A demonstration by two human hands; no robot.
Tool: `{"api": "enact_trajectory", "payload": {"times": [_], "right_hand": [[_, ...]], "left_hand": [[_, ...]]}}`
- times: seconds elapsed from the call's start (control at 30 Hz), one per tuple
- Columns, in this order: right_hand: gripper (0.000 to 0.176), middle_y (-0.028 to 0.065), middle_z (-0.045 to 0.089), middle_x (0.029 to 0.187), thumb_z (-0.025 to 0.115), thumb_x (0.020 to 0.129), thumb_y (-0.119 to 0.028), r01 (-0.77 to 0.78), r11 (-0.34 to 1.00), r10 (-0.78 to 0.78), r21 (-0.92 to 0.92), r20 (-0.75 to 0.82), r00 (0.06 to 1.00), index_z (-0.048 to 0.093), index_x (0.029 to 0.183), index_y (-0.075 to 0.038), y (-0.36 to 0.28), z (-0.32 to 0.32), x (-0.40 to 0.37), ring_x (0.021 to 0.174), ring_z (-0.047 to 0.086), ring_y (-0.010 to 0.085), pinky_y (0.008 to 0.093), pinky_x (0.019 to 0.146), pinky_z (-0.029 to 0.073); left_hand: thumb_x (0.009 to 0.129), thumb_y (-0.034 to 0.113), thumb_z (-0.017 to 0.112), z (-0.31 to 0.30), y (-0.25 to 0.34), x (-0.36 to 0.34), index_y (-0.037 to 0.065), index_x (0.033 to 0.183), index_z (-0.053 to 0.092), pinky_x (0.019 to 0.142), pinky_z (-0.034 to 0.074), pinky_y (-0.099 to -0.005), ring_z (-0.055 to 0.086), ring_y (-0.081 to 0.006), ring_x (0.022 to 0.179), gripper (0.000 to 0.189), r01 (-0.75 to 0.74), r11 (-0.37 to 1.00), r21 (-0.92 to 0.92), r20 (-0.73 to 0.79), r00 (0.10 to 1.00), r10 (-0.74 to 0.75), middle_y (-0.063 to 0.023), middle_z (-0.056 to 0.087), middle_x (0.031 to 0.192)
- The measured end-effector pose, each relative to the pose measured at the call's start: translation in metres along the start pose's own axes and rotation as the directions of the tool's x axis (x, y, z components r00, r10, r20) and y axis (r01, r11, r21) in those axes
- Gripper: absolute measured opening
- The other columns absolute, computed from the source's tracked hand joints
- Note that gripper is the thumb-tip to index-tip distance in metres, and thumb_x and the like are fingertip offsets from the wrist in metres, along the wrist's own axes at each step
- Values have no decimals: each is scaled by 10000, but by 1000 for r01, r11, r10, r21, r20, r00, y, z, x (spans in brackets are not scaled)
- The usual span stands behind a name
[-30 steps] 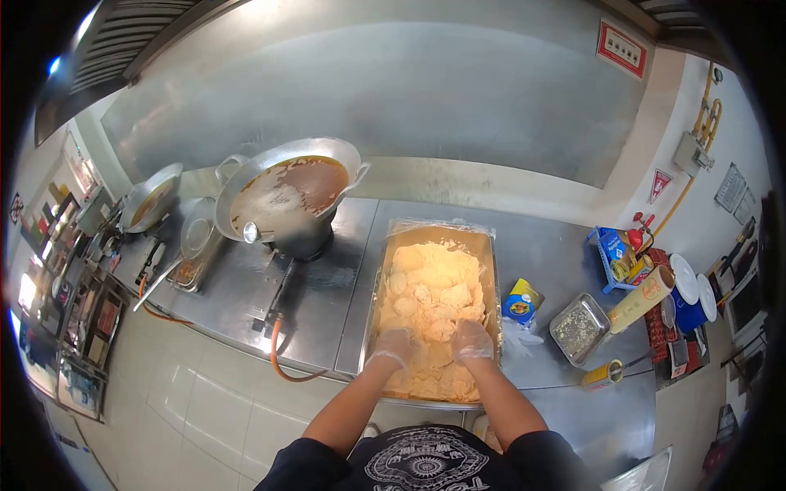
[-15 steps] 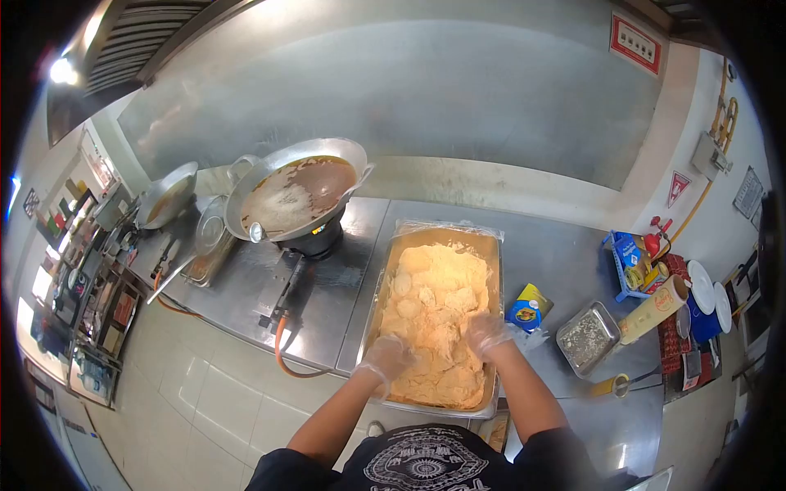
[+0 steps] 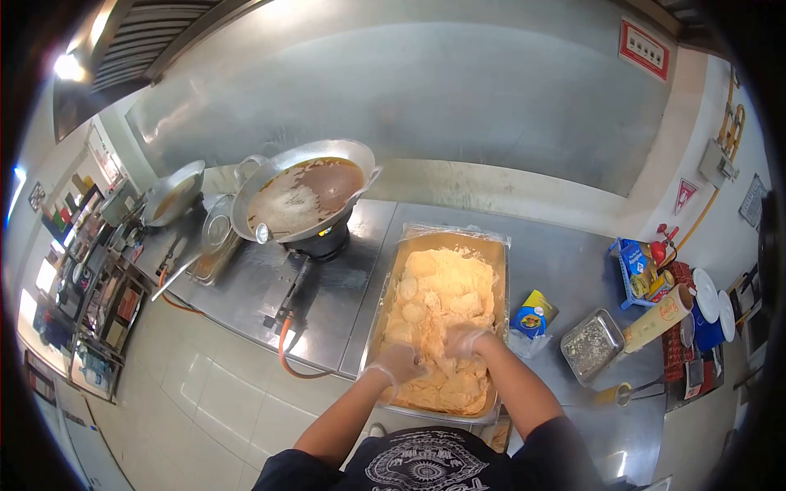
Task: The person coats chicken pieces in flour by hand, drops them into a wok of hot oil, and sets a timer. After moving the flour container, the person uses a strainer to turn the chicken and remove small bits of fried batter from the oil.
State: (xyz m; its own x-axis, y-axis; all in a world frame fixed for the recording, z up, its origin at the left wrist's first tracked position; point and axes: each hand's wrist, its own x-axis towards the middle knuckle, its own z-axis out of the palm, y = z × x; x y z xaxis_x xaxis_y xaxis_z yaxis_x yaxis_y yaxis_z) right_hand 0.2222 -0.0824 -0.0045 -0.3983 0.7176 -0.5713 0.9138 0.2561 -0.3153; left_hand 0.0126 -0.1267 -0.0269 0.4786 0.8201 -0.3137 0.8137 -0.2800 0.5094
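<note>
While the left hand (image 3: 399,362) and right hand (image 3: 465,340) worked close together in the mix (image 3: 450,266), their fingertips were hard to make out, so whether either gripped a lump could not be told. Clear gloves (image 3: 387,375) covered both, likely against mess. Around them, the tray (image 3: 502,286) held the mix, apparently set near the body for easy reach. Beyond the left hand, a wok (image 3: 344,148) sat on a burner (image 3: 332,243), presumably for heating; right of the right hand lay a packet (image 3: 532,317).
</note>
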Motion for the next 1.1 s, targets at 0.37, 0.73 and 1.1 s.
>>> {"api": "enact_trajectory", "payload": {"times": [0.37,0.73,1.1], "right_hand": [[407,261,632,1130,609,827,-245,-105,812,316,574,-282,906,581,1171,-30,-22,70,-21,1070,617,397,440,896,499],[299,287,648,969,603,831,-275,-98,885,348,455,-508,788,645,955,-7,21,96,-28,943,637,429,477,802,517],[452,195,671,1158,646,848,-436,-417,901,392,-122,-188,901,714,1016,-22,-35,105,-49,1146,618,315,386,981,472]], "left_hand": [[786,252,654,30,-34,12,3,951,655,741,498,-406,655,-354,811,299,-47,979,-200,-208,978,4,-213,677,854],[815,337,691,27,-38,-1,9,1100,657,844,510,-429,654,-381,966,435,-164,986,-12,-128,979,161,-242,675,982],[891,424,615,-7,-55,-65,13,1159,647,875,508,-424,637,-368,992,491,-258,965,56,-204,943,264,-228,656,1045]]}}
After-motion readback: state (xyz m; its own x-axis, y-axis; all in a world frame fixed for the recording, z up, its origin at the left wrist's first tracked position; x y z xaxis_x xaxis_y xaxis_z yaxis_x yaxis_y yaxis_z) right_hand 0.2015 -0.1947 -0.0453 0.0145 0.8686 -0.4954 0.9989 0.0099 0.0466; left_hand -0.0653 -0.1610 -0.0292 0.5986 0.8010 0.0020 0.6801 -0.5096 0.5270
